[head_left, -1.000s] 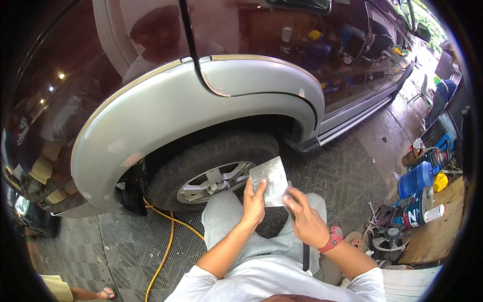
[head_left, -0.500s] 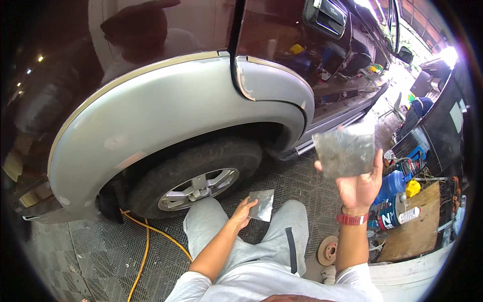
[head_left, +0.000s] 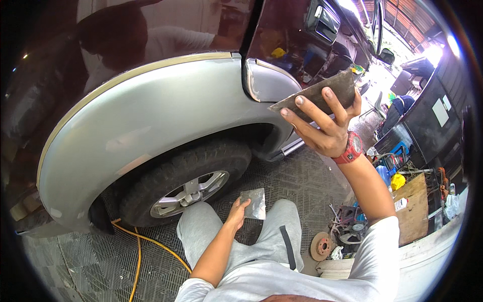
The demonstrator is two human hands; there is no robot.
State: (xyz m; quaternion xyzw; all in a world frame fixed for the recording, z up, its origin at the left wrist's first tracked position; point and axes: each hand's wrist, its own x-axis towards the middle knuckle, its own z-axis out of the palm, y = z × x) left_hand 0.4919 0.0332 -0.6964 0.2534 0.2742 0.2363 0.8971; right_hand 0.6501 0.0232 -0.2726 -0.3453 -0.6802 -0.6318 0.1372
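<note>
My right hand, wearing a red wristwatch, is raised in front of the car, fingers spread along a thin, flat dark-grey plate. The plate is tilted, its pointed left corner in front of the car's grey wheel arch. Lower down, over my lap, my left hand pinches a smaller thin grey plate by its left edge. Pale smears mark that plate's right side. Ahead is the wheel arch flare, dull grey with a few pinkish patches and a tan strip along its upper edge.
A tyre with a silver wheel sits under the arch. A yellow hose runs over the textured floor mat on the left. To the right are a brake disc, a wooden board, a yellow item and several tools.
My right hand has risen and turned over, so its back now shows and its plate is seen nearly edge-on. My left hand keeps its plate over my lap.
</note>
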